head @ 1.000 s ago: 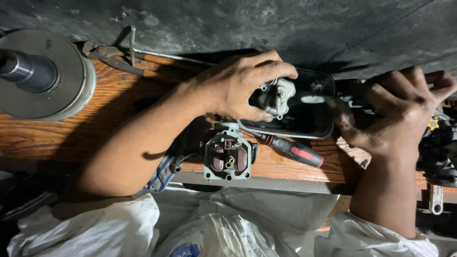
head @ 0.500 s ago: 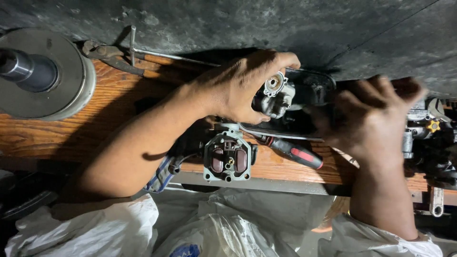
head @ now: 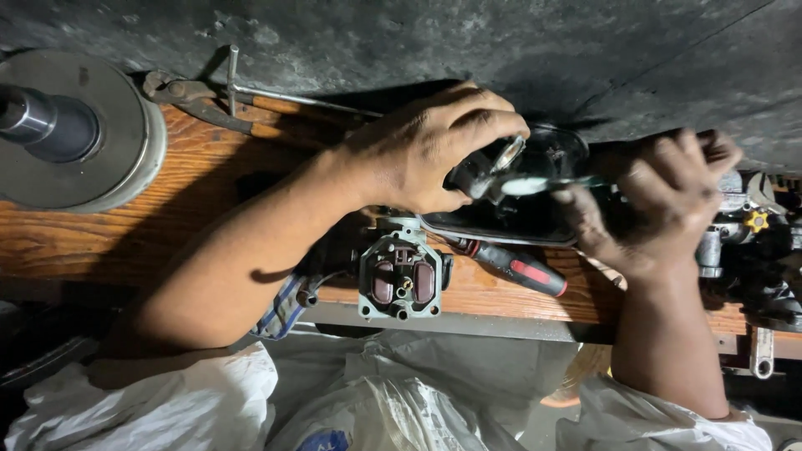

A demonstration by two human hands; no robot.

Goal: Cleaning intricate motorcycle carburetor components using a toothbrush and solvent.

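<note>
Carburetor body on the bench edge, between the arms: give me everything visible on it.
The carburetor body is a grey, cast-metal-looking block lying on the wooden bench near its front edge, open face toward the camera. That face shows a squarish flange with small corner holes, two brownish oval pieces side by side and a small brass-coloured part between them. Neither hand touches it: the left hand is above it, and the right hand is off to the side. A red-and-black-handled screwdriver lies just beside it.
</note>
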